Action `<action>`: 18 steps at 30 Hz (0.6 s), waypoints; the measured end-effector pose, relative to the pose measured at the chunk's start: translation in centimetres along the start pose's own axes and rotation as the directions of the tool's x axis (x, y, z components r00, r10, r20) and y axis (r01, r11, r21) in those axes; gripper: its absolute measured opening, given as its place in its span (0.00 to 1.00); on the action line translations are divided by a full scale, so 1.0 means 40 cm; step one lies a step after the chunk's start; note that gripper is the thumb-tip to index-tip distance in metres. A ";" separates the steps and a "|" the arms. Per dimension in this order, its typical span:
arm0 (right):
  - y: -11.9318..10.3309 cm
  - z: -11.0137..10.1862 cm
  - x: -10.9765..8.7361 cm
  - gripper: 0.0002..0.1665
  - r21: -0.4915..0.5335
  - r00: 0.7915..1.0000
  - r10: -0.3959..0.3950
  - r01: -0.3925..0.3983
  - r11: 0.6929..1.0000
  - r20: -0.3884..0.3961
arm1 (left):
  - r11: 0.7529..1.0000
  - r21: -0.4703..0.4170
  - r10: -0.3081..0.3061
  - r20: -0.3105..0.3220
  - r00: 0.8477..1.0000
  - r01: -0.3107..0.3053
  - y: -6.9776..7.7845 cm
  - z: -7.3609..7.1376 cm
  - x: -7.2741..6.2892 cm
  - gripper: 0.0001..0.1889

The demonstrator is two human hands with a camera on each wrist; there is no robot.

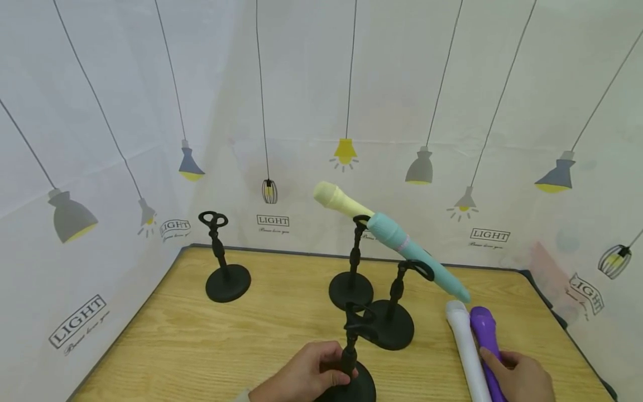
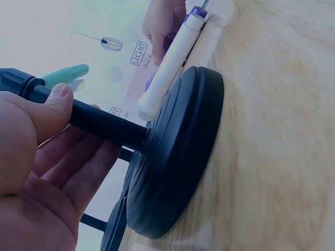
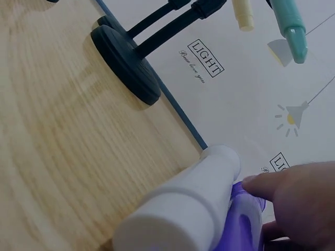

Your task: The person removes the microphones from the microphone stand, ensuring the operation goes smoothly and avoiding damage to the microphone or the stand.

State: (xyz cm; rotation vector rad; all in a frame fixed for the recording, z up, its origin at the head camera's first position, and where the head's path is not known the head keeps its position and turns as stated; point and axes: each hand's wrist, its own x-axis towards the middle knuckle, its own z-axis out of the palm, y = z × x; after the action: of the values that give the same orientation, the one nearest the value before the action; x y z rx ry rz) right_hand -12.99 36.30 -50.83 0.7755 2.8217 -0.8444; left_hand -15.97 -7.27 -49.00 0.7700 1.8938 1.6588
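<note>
Low in the head view, my left hand (image 1: 306,374) grips the stem of a black microphone stand (image 1: 353,349). Its thumb and fingers wrap that stem in the left wrist view, above the round base (image 2: 180,151). At the right, my right hand (image 1: 524,375) holds a purple microphone (image 1: 484,329), its lower part hidden by the fingers. Beside the purple one lies a white microphone (image 1: 469,349), close against it. In the right wrist view a finger (image 3: 267,184) touches the purple microphone (image 3: 238,225), next to the white one (image 3: 183,209).
A teal microphone (image 1: 417,254) rests tilted in one stand (image 1: 394,324). Behind it, a pale yellow microphone (image 1: 339,200) sits in another stand (image 1: 351,290). A stand with a bare holder (image 1: 226,282) is at the back left. Lamp-printed cloth (image 1: 301,111) surrounds the wooden table (image 1: 201,340).
</note>
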 end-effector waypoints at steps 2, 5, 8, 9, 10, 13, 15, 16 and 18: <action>-0.001 0.004 -0.001 0.51 0.001 1.000 0.003 -0.003 1.000 -0.025 | 1.000 -0.015 -0.009 -0.006 1.000 0.009 -0.002 0.000 -0.002 0.08; -0.009 0.005 -0.005 0.46 0.005 0.997 0.015 -0.014 1.000 -0.080 | 0.999 -0.034 -0.028 -0.015 0.999 0.028 -0.005 -0.002 -0.003 0.10; -0.026 -0.003 -0.019 0.39 0.001 0.987 0.007 -0.007 1.000 -0.160 | 0.999 -0.023 -0.043 -0.026 0.999 0.043 -0.009 -0.004 -0.004 0.12; -0.034 -0.007 -0.026 0.37 0.002 0.983 -0.008 0.009 1.000 -0.185 | 0.999 -0.015 -0.044 -0.027 0.999 0.044 -0.010 -0.005 -0.004 0.13; -0.043 -0.008 -0.035 0.35 0.006 0.974 -0.036 0.038 0.999 -0.224 | 0.999 -0.008 -0.045 -0.030 0.999 0.045 -0.011 -0.005 -0.004 0.13; -0.077 0.000 -0.067 0.24 0.019 0.904 -0.195 0.218 0.976 -0.381 | 0.999 0.000 -0.046 -0.035 0.998 0.046 -0.014 -0.005 -0.004 0.13; -0.099 0.013 -0.087 0.16 0.024 0.820 -0.322 0.377 0.926 -0.473 | 0.999 -0.002 -0.048 -0.044 0.998 0.048 -0.016 -0.004 -0.004 0.13; -0.108 0.022 -0.095 0.11 0.015 0.771 -0.387 0.457 0.889 -0.506 | 0.999 -0.003 -0.048 -0.048 0.998 0.048 -0.017 -0.003 -0.004 0.13; -0.127 0.037 -0.108 0.08 0.008 0.705 -0.481 0.567 0.824 -0.522 | 0.999 -0.004 -0.052 -0.056 0.997 0.052 -0.019 -0.001 -0.005 0.12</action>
State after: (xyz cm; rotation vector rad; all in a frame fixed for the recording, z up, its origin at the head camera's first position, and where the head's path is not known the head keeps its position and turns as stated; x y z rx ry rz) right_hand -11.86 29.93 -48.62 0.1781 3.5706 -1.0975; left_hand -15.92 -7.49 -49.75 0.6737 1.9329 1.6675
